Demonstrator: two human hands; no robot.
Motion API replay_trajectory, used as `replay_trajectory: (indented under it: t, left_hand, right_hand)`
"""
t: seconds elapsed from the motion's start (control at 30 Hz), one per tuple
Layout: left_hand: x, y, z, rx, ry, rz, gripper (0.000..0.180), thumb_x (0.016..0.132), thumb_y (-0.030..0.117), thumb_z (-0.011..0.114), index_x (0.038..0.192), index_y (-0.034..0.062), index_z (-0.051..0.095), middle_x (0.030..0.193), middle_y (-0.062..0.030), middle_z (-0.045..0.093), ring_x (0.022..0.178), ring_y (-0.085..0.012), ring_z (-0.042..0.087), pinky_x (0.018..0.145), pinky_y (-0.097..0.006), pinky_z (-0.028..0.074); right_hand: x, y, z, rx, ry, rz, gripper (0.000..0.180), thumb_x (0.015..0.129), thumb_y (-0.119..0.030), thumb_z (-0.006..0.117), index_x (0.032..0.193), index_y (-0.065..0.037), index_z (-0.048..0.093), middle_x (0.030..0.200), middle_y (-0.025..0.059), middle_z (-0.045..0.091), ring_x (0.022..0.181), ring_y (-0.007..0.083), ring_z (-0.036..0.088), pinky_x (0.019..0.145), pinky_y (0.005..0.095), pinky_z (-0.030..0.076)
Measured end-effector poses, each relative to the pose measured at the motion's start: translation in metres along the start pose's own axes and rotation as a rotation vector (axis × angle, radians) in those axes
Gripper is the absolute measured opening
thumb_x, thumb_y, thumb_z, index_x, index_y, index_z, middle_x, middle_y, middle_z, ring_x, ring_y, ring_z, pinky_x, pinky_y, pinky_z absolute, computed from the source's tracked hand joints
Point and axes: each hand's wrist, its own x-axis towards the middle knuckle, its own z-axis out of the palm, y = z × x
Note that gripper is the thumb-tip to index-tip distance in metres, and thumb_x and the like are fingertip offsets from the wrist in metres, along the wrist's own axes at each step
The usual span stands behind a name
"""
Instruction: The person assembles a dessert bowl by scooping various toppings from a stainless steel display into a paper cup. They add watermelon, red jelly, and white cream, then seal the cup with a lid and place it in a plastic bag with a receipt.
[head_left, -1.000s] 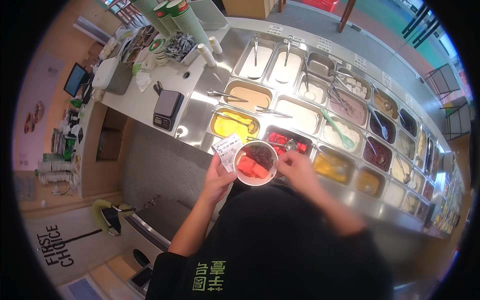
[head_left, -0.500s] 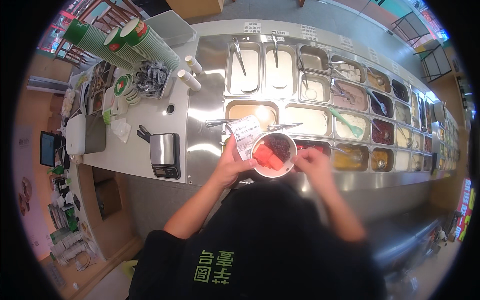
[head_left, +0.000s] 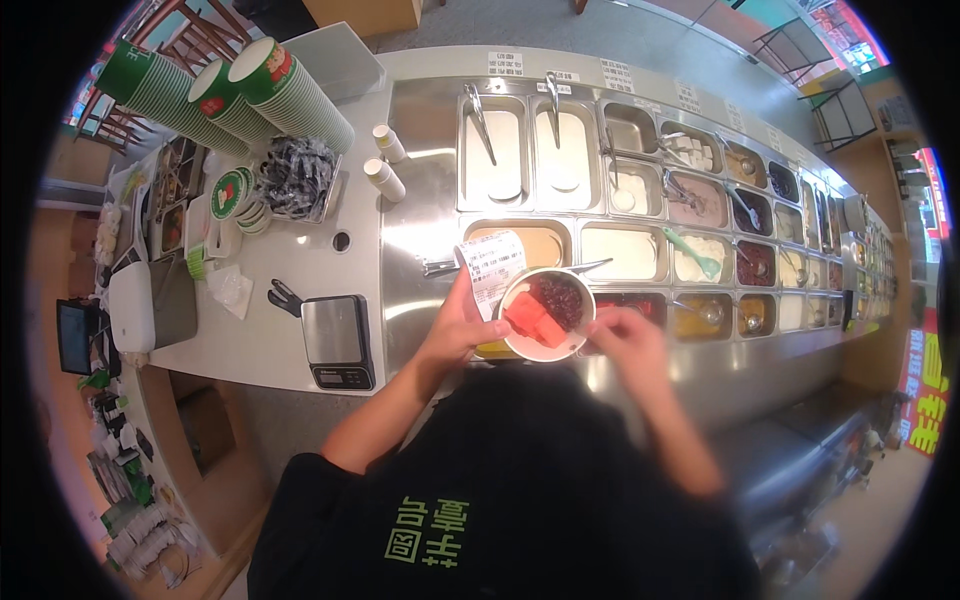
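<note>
We see a long stainless topping counter (head_left: 420, 215) across the centre and right of the frame, its rows of rectangular wells curving off to the right edge. Ladles and tongs sit in several wells; a green scoop (head_left: 690, 250) lies in a pale one right of centre.

White worktop (head_left: 290, 260) at left: a small digital scale (head_left: 338, 340) near its lower edge, stacks of green paper cups (head_left: 200, 90) lying tilted in the upper left, a tray of dark wrapped packets (head_left: 295, 178) beside them, two small white bottles (head_left: 384, 162) at the counter's edge.

Both forearms come up from the lower centre, over a black shirt with green print. Left hand (head_left: 455, 325) is centre frame, fingers curled around the left rim of a white bowl (head_left: 545, 315), thumb pinning a printed paper slip (head_left: 492, 270) that stands up above the hand. The bowl is held over the front row of wells, just below the tan one; it holds red cubes and dark beans.

Right hand (head_left: 630, 340) is just right of the bowl, fingers bent inward near the rim. Blurred; we cannot tell whether it grips anything or touches the bowl.
</note>
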Motion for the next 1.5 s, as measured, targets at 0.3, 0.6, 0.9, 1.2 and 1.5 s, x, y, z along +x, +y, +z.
replay_trajectory:
  t: [0.3,0.6,0.9,1.2,1.5]
  left_hand:
    - [0.016,0.011,-0.010,-0.049,0.022,-0.040,0.095,0.070,0.005,0.074,0.148,-0.0018,0.019,0.144,-0.0141,0.038,0.136,-0.0260,0.037,0.114,-0.038,0.027]
    - [0.024,-0.011,-0.048,-0.075,0.168,-0.101,0.092,0.067,-0.005,0.069,0.147,0.0013,0.024,0.139,-0.0132,0.046,0.130,-0.0260,0.045,0.110,-0.039,0.037]
    - [0.039,0.004,-0.056,-0.044,0.322,-0.120,0.098,0.064,0.007,0.074,0.147,0.0012,0.022,0.138,-0.0146,0.048,0.128,-0.0276,0.049,0.109,-0.040,0.038]
    - [0.051,-0.004,-0.057,0.005,0.469,-0.105,0.101,0.066,0.020,0.084,0.146,0.0006,0.026,0.138,-0.0136,0.048,0.129,-0.0265,0.047,0.109,-0.039,0.038]
    - [0.062,-0.009,-0.061,-0.031,0.472,-0.092,0.096,0.068,0.013,0.080,0.146,0.0007,0.026,0.135,-0.0149,0.051,0.127,-0.0276,0.050,0.108,-0.039,0.039]
  right_hand:
    - [0.020,-0.006,-0.003,-0.100,-0.018,0.037,0.025,0.098,-0.021,0.059,0.102,0.003,0.065,0.084,0.0065,0.066,0.073,0.0100,0.063,0.068,0.0255,0.053]
    - [0.116,0.006,-0.038,-0.194,0.033,0.063,0.029,0.101,-0.025,0.053,0.102,0.001,0.066,0.088,0.0054,0.067,0.067,0.0104,0.062,0.059,0.0238,0.050]
    - [0.378,0.043,-0.022,-0.712,0.187,-0.267,0.031,0.085,-0.018,0.063,0.108,0.003,0.065,0.092,0.0202,0.069,0.080,0.0306,0.070,0.067,0.0417,0.055]
    - [0.522,0.021,0.020,-1.039,0.238,-0.092,0.022,0.085,-0.024,0.064,0.093,-0.003,0.070,0.097,0.0178,0.070,0.091,0.0357,0.068,0.077,0.0464,0.054]
    - [0.533,0.030,-0.015,-0.903,0.191,-0.193,0.029,0.082,-0.026,0.067,0.098,-0.002,0.065,0.091,0.0172,0.069,0.090,0.0343,0.067,0.079,0.0442,0.052]
